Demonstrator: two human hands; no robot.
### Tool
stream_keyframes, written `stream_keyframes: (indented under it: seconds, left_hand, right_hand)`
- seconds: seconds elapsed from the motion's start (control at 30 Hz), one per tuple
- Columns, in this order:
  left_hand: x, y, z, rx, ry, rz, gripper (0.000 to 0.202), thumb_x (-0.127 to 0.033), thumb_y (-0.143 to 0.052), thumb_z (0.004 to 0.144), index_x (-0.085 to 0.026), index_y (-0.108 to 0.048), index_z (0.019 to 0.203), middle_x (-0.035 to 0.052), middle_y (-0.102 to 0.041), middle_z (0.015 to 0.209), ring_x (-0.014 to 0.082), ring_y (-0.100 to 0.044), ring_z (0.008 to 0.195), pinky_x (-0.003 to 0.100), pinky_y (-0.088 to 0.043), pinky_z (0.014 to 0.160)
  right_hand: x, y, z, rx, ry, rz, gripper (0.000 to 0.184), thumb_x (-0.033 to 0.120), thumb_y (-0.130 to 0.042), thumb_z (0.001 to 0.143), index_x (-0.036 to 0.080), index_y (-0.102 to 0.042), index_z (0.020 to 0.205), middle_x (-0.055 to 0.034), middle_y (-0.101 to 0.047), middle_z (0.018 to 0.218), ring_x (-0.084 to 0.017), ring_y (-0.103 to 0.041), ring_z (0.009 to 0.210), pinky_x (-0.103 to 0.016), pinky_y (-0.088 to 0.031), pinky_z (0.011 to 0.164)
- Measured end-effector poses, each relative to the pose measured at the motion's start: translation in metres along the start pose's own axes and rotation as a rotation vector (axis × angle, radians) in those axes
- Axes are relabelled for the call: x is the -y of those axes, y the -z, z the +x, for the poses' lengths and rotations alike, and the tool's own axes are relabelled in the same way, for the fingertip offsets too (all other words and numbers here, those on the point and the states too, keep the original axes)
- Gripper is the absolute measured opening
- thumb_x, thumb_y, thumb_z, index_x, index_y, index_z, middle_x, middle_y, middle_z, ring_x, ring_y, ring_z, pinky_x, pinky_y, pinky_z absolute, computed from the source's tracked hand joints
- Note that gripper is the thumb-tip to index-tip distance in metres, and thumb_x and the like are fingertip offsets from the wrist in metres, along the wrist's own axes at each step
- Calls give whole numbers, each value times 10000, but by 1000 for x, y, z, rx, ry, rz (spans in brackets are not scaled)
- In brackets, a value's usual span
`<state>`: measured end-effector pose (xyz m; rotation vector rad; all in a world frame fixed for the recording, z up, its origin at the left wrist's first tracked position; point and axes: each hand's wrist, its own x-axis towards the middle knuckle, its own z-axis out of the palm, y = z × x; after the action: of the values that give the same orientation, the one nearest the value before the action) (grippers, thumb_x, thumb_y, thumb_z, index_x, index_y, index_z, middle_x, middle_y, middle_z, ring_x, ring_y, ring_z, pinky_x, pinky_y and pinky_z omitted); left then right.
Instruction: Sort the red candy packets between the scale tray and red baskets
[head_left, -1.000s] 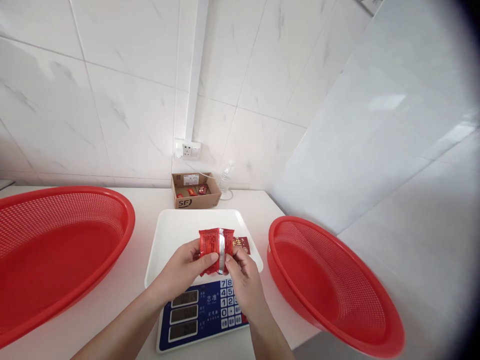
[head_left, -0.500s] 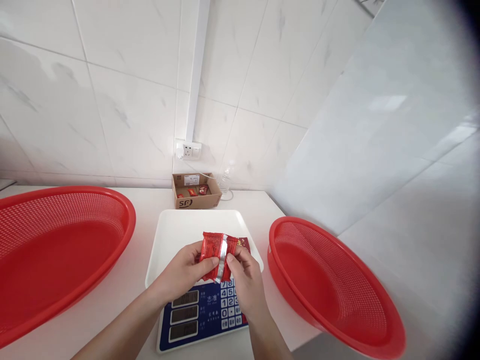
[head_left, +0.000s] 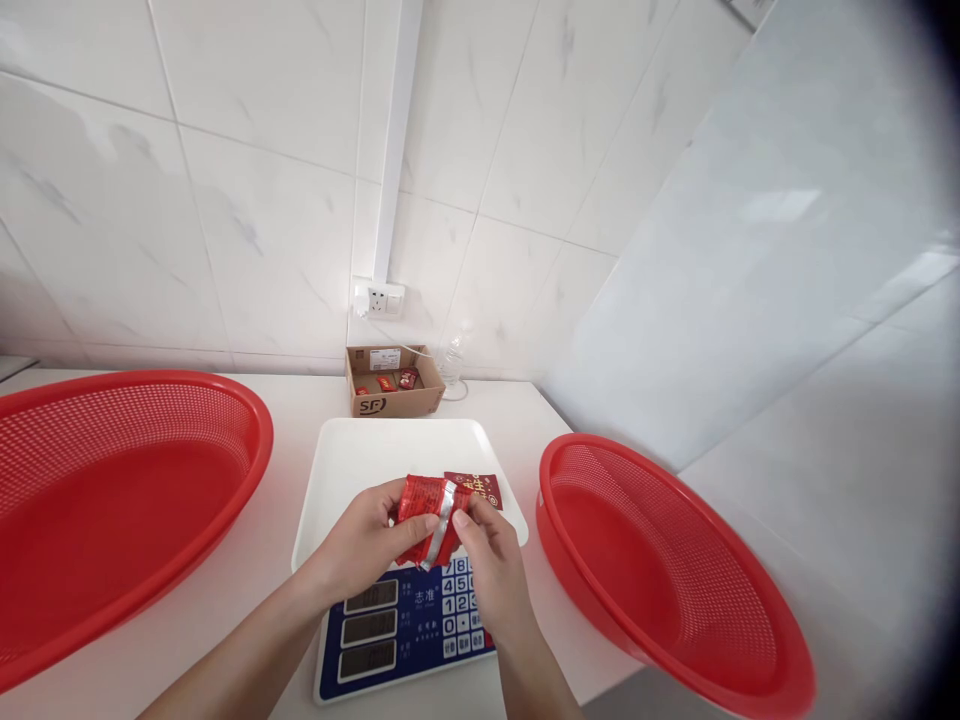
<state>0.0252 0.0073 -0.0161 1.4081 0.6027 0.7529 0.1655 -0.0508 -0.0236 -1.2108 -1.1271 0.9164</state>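
Observation:
My left hand (head_left: 365, 545) and my right hand (head_left: 491, 565) both pinch a red snack packet (head_left: 426, 518) with a silver seam, held over the front edge of the white scale tray (head_left: 352, 460). The left thumb presses its left half, and the right fingers grip its right edge. A second red packet (head_left: 474, 489) lies flat on the tray just behind the held one. Under my hands is the blue keypad panel of the scale (head_left: 409, 630).
A large red mesh basket (head_left: 112, 500) sits to the left and another red mesh basket (head_left: 660, 570) to the right, near the table edge. At the back wall stand a small cardboard box (head_left: 394, 380) with red packets, a clear bottle (head_left: 452, 358) and a wall socket (head_left: 379, 298).
The held packet has dropped lower and tilted, from upright above the tray toward the tray's front edge. Both hands stayed on it. The second packet now shows more fully.

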Motion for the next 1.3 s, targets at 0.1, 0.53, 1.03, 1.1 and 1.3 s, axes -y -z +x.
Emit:
stream_keyframes:
  seconds: [0.1, 0.53, 1.03, 1.1, 1.3]
  left_hand:
    - [1, -2, -1, 25, 1, -43, 152, -321, -601, 815, -170, -622, 823, -19, -609, 661, 118, -513, 581, 243, -413, 583]
    - [3, -3, 1, -102, -12, -37, 325, -492, -548, 826, -173, -572, 770, -26, -569, 663, 124, -511, 590, 238, -425, 565]
    - [2, -2, 5, -179, -35, -47, 365, -518, -533, 830, -164, -581, 906, -5, -584, 704, 133, -522, 596, 247, -436, 555]
    - [3, -1, 6, -115, -28, -15, 368, -508, -544, 825, -159, -591, 934, 12, -599, 741, 150, -536, 635, 264, -441, 594]
    - [5, -1, 6, -91, -30, -7, 343, -476, -545, 826, -155, -605, 931, 12, -592, 729, 157, -529, 634, 267, -426, 592]
  right_hand:
    - [0, 0, 0, -42, -19, -19, 259, 423, -527, 836, 190, -593, 743, 0, -579, 664, -154, -539, 682, -246, -438, 629]
    - [-4, 2, 1, -46, -44, -29, 291, 461, -541, 841, 189, -583, 744, -4, -586, 673, -163, -564, 683, -258, -463, 634]
    - [-5, 1, 2, 1, -3, -83, 260, 437, -512, 862, 189, -587, 842, -16, -626, 758, -158, -571, 682, -278, -473, 652]
    - [-4, 2, 2, -25, 0, -94, 268, 447, -507, 861, 192, -589, 863, -22, -637, 780, -168, -586, 701, -286, -482, 656]
    - [-3, 0, 2, -55, 2, -112, 286, 472, -507, 850, 199, -595, 838, -20, -644, 755, -178, -604, 694, -292, -493, 641]
